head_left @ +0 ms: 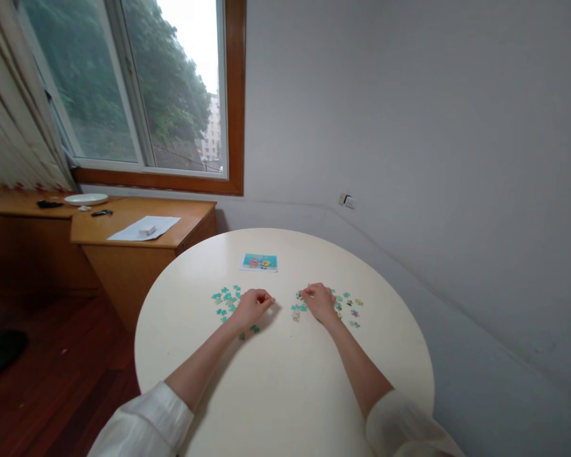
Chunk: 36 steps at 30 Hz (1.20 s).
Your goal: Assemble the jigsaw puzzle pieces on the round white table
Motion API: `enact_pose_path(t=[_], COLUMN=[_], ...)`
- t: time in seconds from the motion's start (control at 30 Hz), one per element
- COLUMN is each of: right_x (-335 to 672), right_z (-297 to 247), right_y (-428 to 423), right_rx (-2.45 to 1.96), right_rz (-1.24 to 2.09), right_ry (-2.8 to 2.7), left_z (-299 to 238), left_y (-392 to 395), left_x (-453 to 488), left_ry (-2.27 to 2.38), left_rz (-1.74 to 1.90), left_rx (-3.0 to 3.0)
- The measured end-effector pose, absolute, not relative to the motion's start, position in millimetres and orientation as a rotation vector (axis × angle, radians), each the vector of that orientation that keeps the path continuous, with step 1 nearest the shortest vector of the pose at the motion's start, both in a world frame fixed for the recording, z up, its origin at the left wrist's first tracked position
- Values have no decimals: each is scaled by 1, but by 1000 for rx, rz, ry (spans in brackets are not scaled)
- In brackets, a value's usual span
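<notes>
My left hand [254,304] is raised a little over the round table, thumb and fingers pinched together; whatever lies between the tips is too small to make out. Beside it is a loose group of teal jigsaw pieces [222,312], partly covered by the hand. My right hand [321,302] pinches at a small jigsaw piece [299,295] near the table's middle. Just below those fingertips are some teal pieces [299,308] close together and a pale piece [295,316]. More scattered pieces [354,313] spread out to the right of that hand, some hidden under it.
A picture card [259,262] with colourful cartoon figures lies farther back on the white round table [285,387]. Left of the table, a wooden desk [195,222] bears a paper sheet [166,223], a small white box [147,230] and a white plate [86,199]. A wall [457,158] borders the right.
</notes>
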State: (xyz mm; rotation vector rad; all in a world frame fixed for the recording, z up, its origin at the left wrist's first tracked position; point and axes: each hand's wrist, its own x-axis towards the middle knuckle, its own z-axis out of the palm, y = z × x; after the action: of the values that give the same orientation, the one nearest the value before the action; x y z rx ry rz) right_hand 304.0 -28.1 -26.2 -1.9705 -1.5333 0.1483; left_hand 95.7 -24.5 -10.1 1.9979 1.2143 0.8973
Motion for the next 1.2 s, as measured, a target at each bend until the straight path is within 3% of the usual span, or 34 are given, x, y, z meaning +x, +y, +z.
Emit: enact_pose_path(t=[0.5,0.73,1.2], right_x=[296,297,297], right_z=[-20,-1,-4], right_y=[-33,-51,-58], right_rx=[-1946,-1652,-1653], right_rz=[109,456,600], right_ry=[-1554,-1888,-1908], left_z=[-8,-12,-6], left_y=[-26,-22,-24], left_x=[95,95,92], left_ry=[1236,1257,1320], left_rz=[901,928,1008], left_rx=[1976,1985,1904])
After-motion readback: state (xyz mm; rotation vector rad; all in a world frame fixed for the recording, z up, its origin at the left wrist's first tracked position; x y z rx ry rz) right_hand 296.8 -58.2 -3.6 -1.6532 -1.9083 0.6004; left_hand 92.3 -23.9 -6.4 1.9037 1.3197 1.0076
